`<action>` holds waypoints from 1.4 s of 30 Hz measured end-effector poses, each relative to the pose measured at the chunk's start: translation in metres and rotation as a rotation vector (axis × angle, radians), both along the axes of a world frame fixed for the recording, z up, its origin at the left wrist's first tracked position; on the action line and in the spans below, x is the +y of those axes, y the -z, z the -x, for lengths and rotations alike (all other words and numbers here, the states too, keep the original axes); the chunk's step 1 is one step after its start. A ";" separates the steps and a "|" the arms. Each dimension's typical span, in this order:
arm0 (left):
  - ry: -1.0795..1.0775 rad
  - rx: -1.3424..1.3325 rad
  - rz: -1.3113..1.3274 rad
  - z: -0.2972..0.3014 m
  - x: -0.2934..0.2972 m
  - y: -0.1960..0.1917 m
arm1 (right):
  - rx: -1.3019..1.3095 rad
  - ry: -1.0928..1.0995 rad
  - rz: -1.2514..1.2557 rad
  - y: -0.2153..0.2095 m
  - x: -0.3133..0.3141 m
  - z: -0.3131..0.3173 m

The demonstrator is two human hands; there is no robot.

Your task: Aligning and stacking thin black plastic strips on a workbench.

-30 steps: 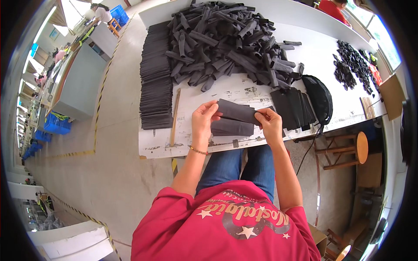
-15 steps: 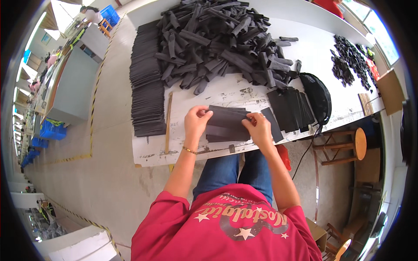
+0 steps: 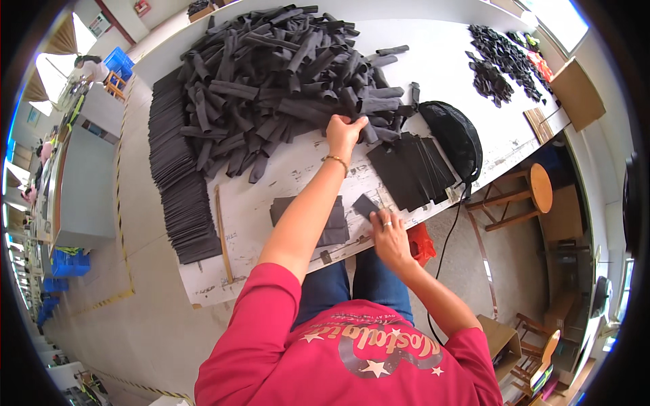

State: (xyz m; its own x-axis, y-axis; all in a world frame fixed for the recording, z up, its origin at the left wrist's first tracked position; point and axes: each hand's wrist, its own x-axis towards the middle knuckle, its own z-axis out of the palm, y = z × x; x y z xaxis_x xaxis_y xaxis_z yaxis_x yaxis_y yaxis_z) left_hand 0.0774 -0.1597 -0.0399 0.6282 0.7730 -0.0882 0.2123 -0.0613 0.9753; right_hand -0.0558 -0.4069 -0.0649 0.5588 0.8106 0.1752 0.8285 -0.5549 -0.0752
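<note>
My left hand (image 3: 345, 134) reaches to the near edge of a heap of rolled dark fabric pieces (image 3: 244, 88). Its thumb and fingers close on one of the rolls, though the fingertips are partly hidden. Close to the table's front edge, my right hand (image 3: 391, 238) lies with its fingers stretched out. Its fingertips touch the lower end of a small dark rectangular piece (image 3: 365, 206). Flat dark fabric pieces (image 3: 333, 227) lie in a small stack in front of me, partly covered by my left forearm.
A long row of stacked dark pieces (image 3: 177, 196) lines the table's left side, beside a wooden stick (image 3: 223, 237). To the right are fanned dark sheets (image 3: 412, 172), a black mesh-like bag (image 3: 455, 142) and a pile of small dark pieces (image 3: 504, 61). A wooden stool (image 3: 539, 188) stands beyond.
Both hands held a flat dark piece above the small stack; they have let it go. My left hand has moved forward to the heap, my right hand down to the table. The view has shifted.
</note>
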 end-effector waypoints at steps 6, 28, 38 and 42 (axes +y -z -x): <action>0.134 -0.147 0.304 0.006 -0.014 0.003 | 0.202 -0.193 -0.051 -0.011 -0.034 -0.004; 0.220 -0.544 0.795 0.204 -0.052 -0.079 | 0.194 -0.266 -0.660 -0.102 0.018 0.009; 0.156 -0.553 0.825 0.209 -0.033 -0.067 | 0.211 -0.166 -0.705 -0.118 0.011 0.014; 0.167 -0.543 0.868 0.210 -0.034 -0.064 | 0.122 -0.161 -0.696 -0.122 0.016 0.015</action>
